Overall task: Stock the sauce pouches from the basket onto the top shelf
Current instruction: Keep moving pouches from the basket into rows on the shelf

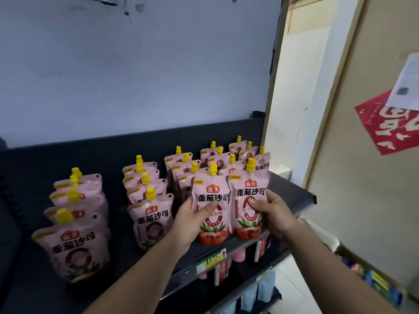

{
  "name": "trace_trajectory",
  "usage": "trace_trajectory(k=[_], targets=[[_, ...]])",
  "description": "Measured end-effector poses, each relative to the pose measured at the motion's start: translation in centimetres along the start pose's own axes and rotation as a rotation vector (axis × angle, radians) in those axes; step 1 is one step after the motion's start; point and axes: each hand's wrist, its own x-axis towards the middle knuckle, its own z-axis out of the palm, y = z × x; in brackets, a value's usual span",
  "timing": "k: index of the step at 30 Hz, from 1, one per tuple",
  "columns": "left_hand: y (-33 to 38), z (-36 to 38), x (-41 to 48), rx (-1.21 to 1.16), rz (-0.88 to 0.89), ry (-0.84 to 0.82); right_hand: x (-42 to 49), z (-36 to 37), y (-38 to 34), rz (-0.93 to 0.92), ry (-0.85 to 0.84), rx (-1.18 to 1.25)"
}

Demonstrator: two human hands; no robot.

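Pink sauce pouches with yellow caps stand in several rows on the dark top shelf [292,193]. My left hand [192,220] grips one upright pouch [212,200] at the shelf's front edge. Right beside it, my right hand [273,214] holds a second upright pouch [249,196]. The two held pouches touch side by side, in front of the rows at the right. A row of pouches [77,223] stands at the left and another row [147,200] in the middle. The basket is out of view.
A pale wall rises behind the shelf. A price tag [210,261] hangs on the shelf's front lip, with bottles on the lower shelf [260,248] beneath. To the right is a beige door with a red paper sign [390,125].
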Motion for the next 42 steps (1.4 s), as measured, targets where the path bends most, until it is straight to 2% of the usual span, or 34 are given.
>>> trace_trajectory(k=[6,10,14,17,23,26,33,42], targets=[[-3.3,1.2,3.8,0.019,-0.079,0.119,5.1,-3.6,2.0,0.070,-0.061,-0.006],[-4.5,1.3,5.7,0.033,-0.064,0.245,8.7,-4.8,3.2,0.127,-0.134,-0.006],[-5.9,1.6,6.4,0.050,-0.040,0.367,11.5,-6.1,4.7,0.163,-0.264,-0.010],[-6.3,1.5,6.3,0.140,-0.033,0.382,12.2,-6.9,5.5,0.162,-0.354,-0.062],[-7.2,1.3,4.5,0.456,-0.095,0.372,11.4,-9.0,6.0,0.134,-0.483,-0.456],[-6.9,1.8,4.3,0.512,-0.064,0.425,10.9,-9.4,5.8,0.082,-0.463,-0.487],[-7.9,1.9,3.0,0.508,-0.053,0.535,11.2,-11.2,6.5,0.012,-0.268,-0.649],[-7.9,1.8,3.1,0.535,-0.055,0.586,11.5,-11.4,6.1,0.013,-0.290,-0.650]])
